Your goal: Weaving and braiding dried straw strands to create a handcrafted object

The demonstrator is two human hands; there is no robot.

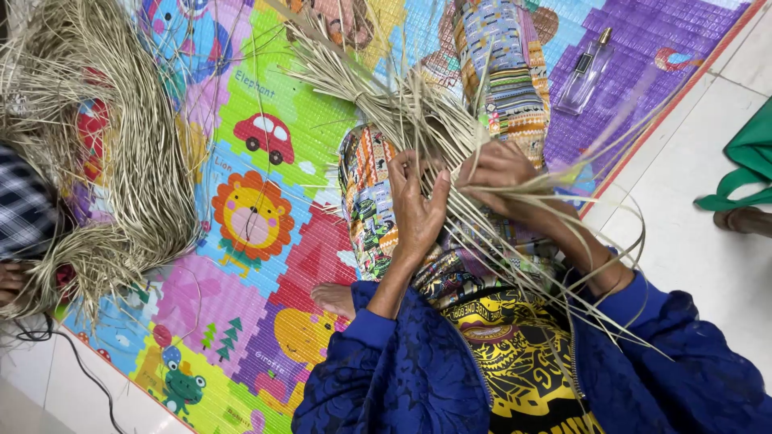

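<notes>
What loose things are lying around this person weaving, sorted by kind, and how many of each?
Bundle of dried straw strips worked by left hand and right hand: 1
Big straw heap: 1
Glass bottle: 1
Play mat: 1
Green cloth: 1
Total: 5

Glass perfume bottle (585, 74) lies on colourful play mat (265, 241).

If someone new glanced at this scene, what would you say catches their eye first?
Probably the two hands in the middle, left hand and right hand, gripping a fan of dry straw strips over the lap. Next, the bright cartoon play mat beneath, a big straw heap at left, and a glass bottle at top right.
</notes>
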